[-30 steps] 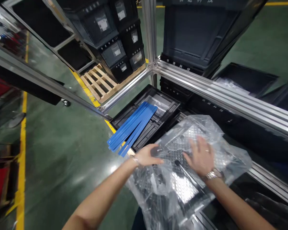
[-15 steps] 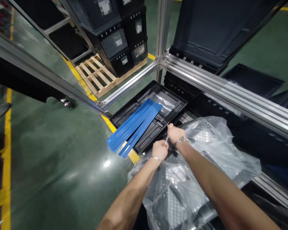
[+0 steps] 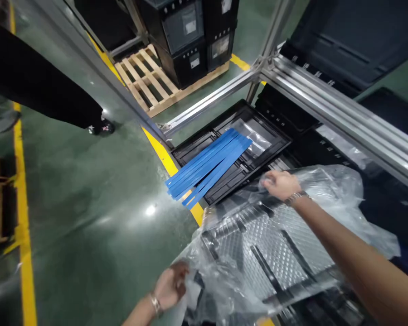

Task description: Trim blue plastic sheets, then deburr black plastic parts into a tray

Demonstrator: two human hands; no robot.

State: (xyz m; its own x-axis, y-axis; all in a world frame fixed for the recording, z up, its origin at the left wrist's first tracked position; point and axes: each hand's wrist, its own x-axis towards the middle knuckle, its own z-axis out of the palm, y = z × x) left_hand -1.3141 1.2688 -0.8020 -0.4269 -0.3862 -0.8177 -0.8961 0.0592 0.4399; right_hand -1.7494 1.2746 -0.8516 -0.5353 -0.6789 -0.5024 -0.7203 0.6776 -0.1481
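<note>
A large clear plastic bag (image 3: 333, 181) lies spread in front of me. Inside its opening, silvery quilted-patterned items (image 3: 258, 244) with black strips show through. My right hand (image 3: 282, 184) is closed on the bag's far edge. Low on the near left side, my left hand (image 3: 172, 285) has its fingers curled around the bag's other edge, slightly blurred by motion. Beyond the bag, several flat blue strips (image 3: 209, 165) lie fanned out on a black crate lid (image 3: 221, 192), their near ends sticking out past its edge. A clear plastic sheet (image 3: 258, 140) lies beneath their far ends.
Metal frame rails (image 3: 340, 104) cross behind and to the right. Black crates (image 3: 190, 59) are stacked on a wooden pallet (image 3: 149, 81). At the left, a person's dark-clothed leg (image 3: 54, 90) stands on the green floor (image 3: 98, 226), beside yellow floor lines (image 3: 22, 203).
My hands, close together at the bag's gathered mouth before, have moved apart, the left toward me, the right away. The bag now spreads wide, showing its contents. The view has shifted.
</note>
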